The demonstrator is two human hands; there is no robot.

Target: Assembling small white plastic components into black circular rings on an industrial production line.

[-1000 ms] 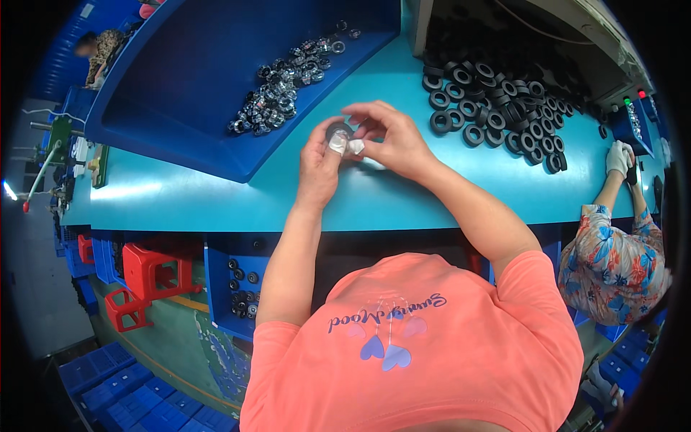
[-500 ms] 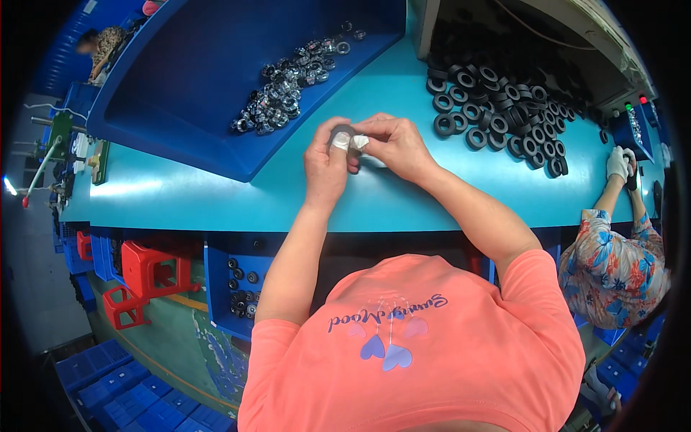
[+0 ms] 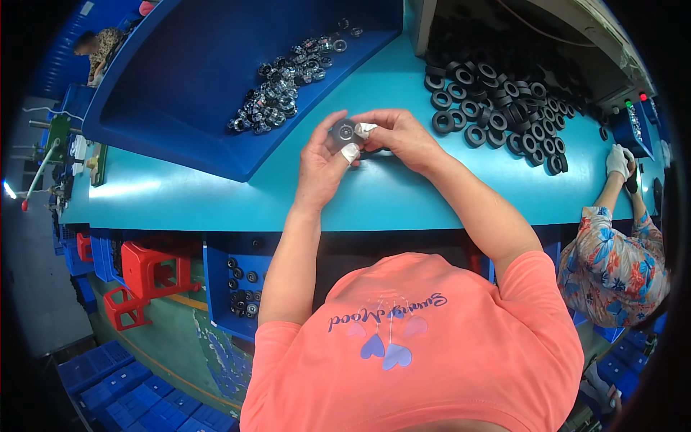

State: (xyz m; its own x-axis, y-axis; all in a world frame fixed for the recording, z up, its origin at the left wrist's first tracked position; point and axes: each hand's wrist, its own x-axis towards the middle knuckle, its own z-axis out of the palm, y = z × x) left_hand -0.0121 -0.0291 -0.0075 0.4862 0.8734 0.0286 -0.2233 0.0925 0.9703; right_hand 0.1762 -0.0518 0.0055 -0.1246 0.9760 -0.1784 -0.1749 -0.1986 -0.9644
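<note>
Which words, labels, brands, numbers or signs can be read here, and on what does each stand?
Coral shirt: dark cursive lettering with hearts; legible, but I won't copy the words.
Small white label, upper left: too small to read.
Held round part: no readable marking.

1. The wheel (image 3: 345,132) sits between left hand (image 3: 322,164) and right hand (image 3: 409,141), above the workbench (image 3: 252,205).
2. Wheel hubs (image 3: 277,104) lie in the bin (image 3: 173,93), ahead left.
3. Tires (image 3: 514,113) lie on the workbench, ahead right.
4. Stools (image 3: 142,272) stand left.

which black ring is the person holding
The hubbed ring, between left hand and right hand; the heaped rings lie on the table, mostly showing open centres.
</note>
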